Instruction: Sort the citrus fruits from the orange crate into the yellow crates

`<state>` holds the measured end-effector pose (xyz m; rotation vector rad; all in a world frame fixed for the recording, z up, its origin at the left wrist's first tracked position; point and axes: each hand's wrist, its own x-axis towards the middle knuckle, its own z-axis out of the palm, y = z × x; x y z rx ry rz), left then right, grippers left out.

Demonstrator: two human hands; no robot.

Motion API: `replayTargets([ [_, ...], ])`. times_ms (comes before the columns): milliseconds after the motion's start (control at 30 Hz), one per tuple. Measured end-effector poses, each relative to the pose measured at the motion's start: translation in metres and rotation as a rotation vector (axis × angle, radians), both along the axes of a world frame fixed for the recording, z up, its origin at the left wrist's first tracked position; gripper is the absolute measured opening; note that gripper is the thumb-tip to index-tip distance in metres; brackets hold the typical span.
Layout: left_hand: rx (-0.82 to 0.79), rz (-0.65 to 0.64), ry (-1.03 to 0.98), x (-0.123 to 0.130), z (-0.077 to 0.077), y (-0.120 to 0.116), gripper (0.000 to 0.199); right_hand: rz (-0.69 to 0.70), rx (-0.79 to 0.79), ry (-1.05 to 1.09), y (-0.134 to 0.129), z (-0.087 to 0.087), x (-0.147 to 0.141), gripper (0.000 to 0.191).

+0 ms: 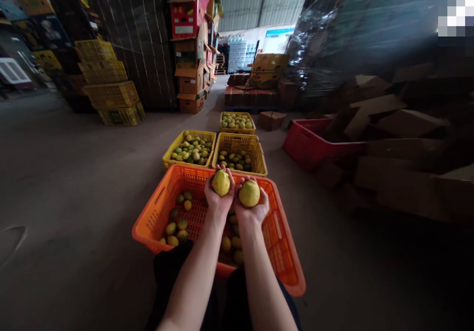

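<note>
The concrete floor (92, 198) carries all the crates; the largest of these, an orange crate (148, 222), stands directly in front of the person, with loose fruit (171, 229) in its near left part and more between the forearms; part of its contents is hidden by the arms. Beyond its far rim stand three smaller units: a left yellow crate (170, 162), well filled; a right yellow crate (242, 142), its fruit lying well below the rim; a far yellow crate (237, 131), also well filled. Handling is judged part-way along: fruit is already placed in all four crates; the two pieces in hand are not yet set down; the low level in the right yellow crate suggests remaining capacity. The left hand (218, 202) and right hand (255, 215) are side by side, palms up, over the far side of the orange crate; the fingers of each are partly curled, cupping one piece; the left fruit (221, 182) and right fruit (249, 193) are both yellow-green, each supported from below.
</note>
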<state>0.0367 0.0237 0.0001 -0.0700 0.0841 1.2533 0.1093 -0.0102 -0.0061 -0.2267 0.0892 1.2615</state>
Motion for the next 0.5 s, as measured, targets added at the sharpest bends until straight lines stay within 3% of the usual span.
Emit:
replayTargets([
  [500,-0.034,0.017,0.087,0.023,-0.003,-0.003,0.026,-0.084,-0.009,-0.071,-0.005,0.003,0.017,0.028],
])
